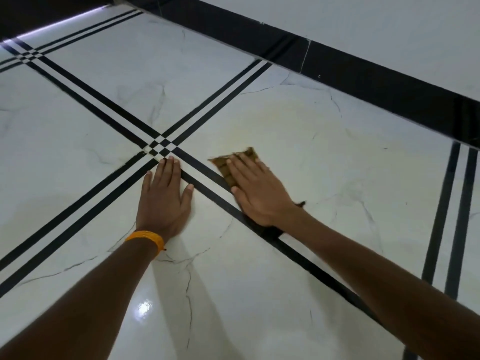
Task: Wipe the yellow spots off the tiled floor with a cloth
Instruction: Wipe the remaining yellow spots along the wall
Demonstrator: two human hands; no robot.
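Seen from above, two bare forearms reach out over a glossy white marble-look tiled floor [78, 157] crossed by pairs of black stripes. The right hand [259, 193] lies flat, fingers straight and close together, pressing down on a folded brown patterned cloth [242, 155]. It holds nothing in a curled grip. The cloth's far corner sticks out past the fingertips, and the rest is hidden under the palm. It sits on the tile just right of one black stripe. A faint, broad yellow smear [272, 118] spreads over the same tile, just beyond the cloth, towards the black skirting band [363, 81] at the foot of the white wall. The left hand [166, 198] is spread flat on the bare floor, holding nothing, its fingertips at the crossing of the stripes. An orange band [146, 239] circles the left wrist.
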